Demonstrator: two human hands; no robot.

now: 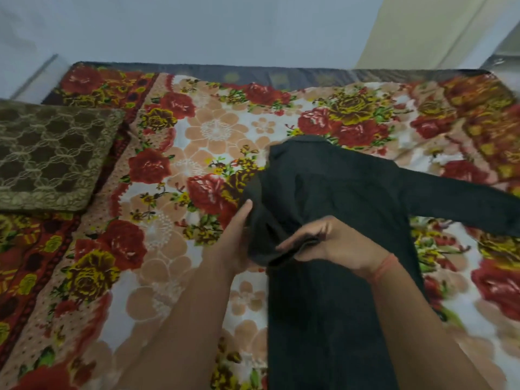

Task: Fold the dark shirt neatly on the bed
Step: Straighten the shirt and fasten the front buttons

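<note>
Dark shirt (332,198) lies on bed (213,130), one sleeve spread out to the right | step: folding left sleeve inward | left hand (239,235) and right hand (323,243) both grip bunched sleeve cloth | next: lay it flat across body, smooth.

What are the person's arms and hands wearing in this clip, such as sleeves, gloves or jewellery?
Both forearms are bare, with no sleeves in view and no gloves. The right hand has a thin reddish-orange thread band around its wrist. The left hand shows no band, watch or rings that can be made out.
</note>
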